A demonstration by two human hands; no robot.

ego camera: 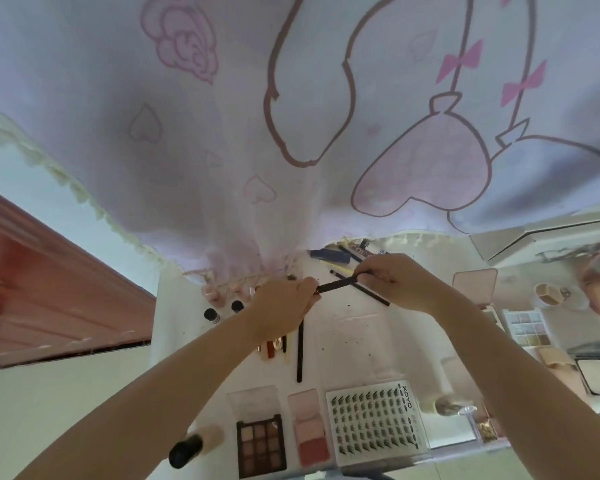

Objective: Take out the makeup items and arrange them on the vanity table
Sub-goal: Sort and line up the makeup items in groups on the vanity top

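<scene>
Over the white vanity table point(357, 327) both hands hold one thin black pencil point(336, 285). My left hand point(281, 303) grips its left end and my right hand point(395, 282) pinches its right end. A second black pencil point(371, 293) lies under my right hand. A long black pencil point(300, 351) and several small sticks point(274, 346) lie below my left hand. Near the front edge sit an eyeshadow palette point(260, 445), a blush palette point(310, 434), a lash card point(376, 424) and a foundation bottle point(191, 448).
A white and pink printed cloth point(291, 116) hangs over the back of the table. More pencils and a dark case point(329, 256) lie at its hem. Two dark-capped small bottles point(211, 315) stand at the left. Compacts and palettes point(527, 327) crowd the right side. A pink drawer front point(49, 289) is at the left.
</scene>
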